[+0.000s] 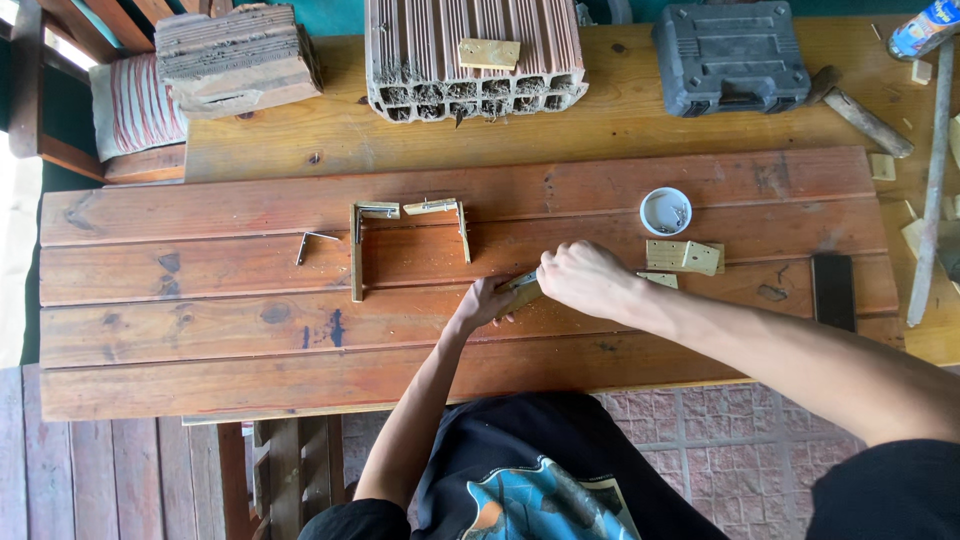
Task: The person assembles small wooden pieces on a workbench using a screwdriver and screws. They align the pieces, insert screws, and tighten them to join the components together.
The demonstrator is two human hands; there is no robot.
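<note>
The person's left hand (pixel 487 300) and right hand (pixel 583 280) meet over a reddish-brown bench top of long wooden planks (pixel 200 300). Between them lies a small pale wooden block (pixel 522 292), pinched by the left hand's fingers at its nearer end, while the right hand is curled shut just beyond it, knuckles up; a thin greyish tool tip shows at the block, but what the right fist encloses cannot be told from this view.

Just past the right hand lie two flat pale wooden plates with small holes (pixel 684 256), touching each other, and a smaller pale offcut (pixel 660 280) close to the wrist. Farther out from that hand sits a round white cup of small metal screws (pixel 666 211).

On the far side of the left hand stands an open three-sided frame of thin pale wooden strips (pixel 357 250), and beyond it a small bent metal bracket (pixel 308 243).

Well away across the bench are a hollow ribbed clay brick (pixel 474 60), a dark grey plastic tool case (pixel 730 55) and a small black rectangular block (pixel 832 290).
</note>
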